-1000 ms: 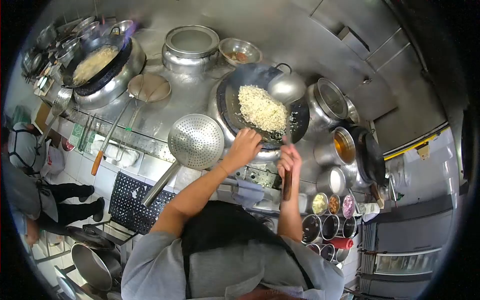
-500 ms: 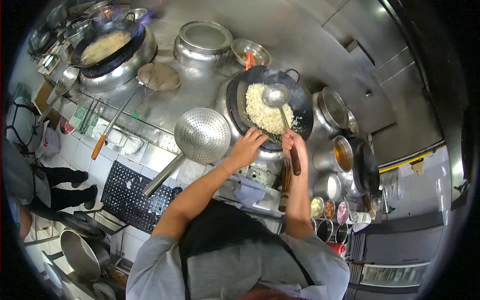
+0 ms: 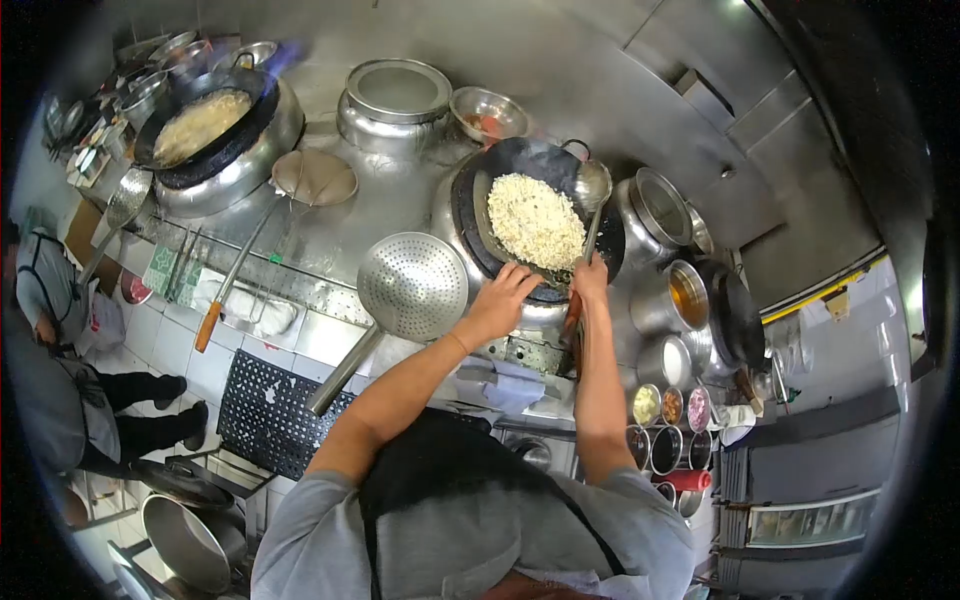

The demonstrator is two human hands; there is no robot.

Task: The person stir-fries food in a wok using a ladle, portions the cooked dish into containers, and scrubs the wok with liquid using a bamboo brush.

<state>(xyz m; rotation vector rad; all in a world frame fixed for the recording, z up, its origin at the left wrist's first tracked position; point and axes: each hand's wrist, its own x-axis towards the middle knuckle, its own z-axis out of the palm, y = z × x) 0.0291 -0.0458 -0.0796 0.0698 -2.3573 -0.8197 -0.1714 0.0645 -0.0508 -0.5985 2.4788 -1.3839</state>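
Observation:
In front of me a black wok (image 3: pixel 545 160) sits on a round metal burner ring. It holds a heap of pale grains that look like fried rice (image 3: pixel 537 222). My left hand (image 3: pixel 503 297) is closed over the wok's near edge; what lies under the fingers is partly hidden. My right hand (image 3: pixel 590 277) is wrapped round the long handle of a ladle (image 3: pixel 593 184). The ladle's bowl is at the wok's right side, beside the rice, and its wooden handle end points down toward me.
A perforated strainer (image 3: pixel 412 287) lies left of the wok, and a wire skimmer (image 3: pixel 314 178) behind it. Another wok (image 3: pixel 205 128) stands far left. Pots (image 3: pixel 668 297) and small ingredient tins (image 3: pixel 698 402) line the right. A co-worker (image 3: pixel 65 390) stands at left.
The ladle has swung from on top of the rice to the wok's right side. My right hand has moved up slightly. The rice has shifted into a compact oval; my left hand stays at the edge.

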